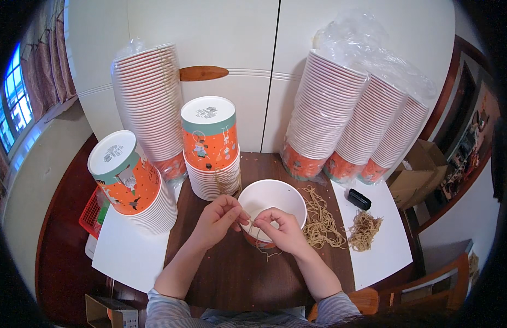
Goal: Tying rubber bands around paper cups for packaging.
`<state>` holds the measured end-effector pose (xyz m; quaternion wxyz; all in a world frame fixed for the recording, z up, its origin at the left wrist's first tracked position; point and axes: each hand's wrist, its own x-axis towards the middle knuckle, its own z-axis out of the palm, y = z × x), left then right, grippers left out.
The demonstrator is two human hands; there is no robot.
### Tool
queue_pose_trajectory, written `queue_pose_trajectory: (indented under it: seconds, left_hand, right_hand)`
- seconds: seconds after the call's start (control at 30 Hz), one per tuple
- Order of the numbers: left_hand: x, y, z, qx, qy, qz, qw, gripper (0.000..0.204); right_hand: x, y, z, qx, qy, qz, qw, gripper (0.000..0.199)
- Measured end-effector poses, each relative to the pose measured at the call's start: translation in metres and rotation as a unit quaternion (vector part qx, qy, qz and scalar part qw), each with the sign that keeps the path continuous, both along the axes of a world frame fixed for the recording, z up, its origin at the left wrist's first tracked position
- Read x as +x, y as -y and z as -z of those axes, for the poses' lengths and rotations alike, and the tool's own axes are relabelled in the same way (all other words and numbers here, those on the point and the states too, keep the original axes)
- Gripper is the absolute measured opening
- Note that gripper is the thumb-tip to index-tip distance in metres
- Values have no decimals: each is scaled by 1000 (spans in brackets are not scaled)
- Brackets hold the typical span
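A white paper bucket [286, 192] with an orange outside stands upright on the brown middle of the table in front of me. Over its near rim, my left hand [218, 220] and my right hand [282, 228] are close together, fingertips pinched. Between them runs a thin tan string [258, 236], its loose end hanging down the bucket's near side. The fingers partly hide how the string is looped. Right of the bucket lies a loose heap of tan string [322, 221]. A smaller tangled bundle of string [365, 230] rests on the white table part.
Upturned orange buckets stand nested in a near-left stack [134, 188] and a middle stack [211, 147]. Tall plastic-wrapped stacks rise at back left [149, 104] and back right [327, 104]. A black object [359, 199] lies at right, near a cardboard box [420, 169].
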<state>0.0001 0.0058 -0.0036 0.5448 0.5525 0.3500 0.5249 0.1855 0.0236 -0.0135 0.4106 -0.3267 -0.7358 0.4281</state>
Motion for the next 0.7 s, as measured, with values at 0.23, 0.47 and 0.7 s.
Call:
queue_pose_trajectory:
  seconds: [0.23,0.47,0.7]
  left_hand:
    - [1,0,-1,-9,-3,-10,1000,8]
    - [12,12,-13,203,-284,-233,908,9]
    - [20,23,-16,295,-343,-229,862,11]
  right_hand:
    - [0,0,0,-12,-6,-1,1000,8]
    - [0,-4,7,-56,-80,-11,995,11]
    - [0,-4,10,-59,-76,8,995,10]
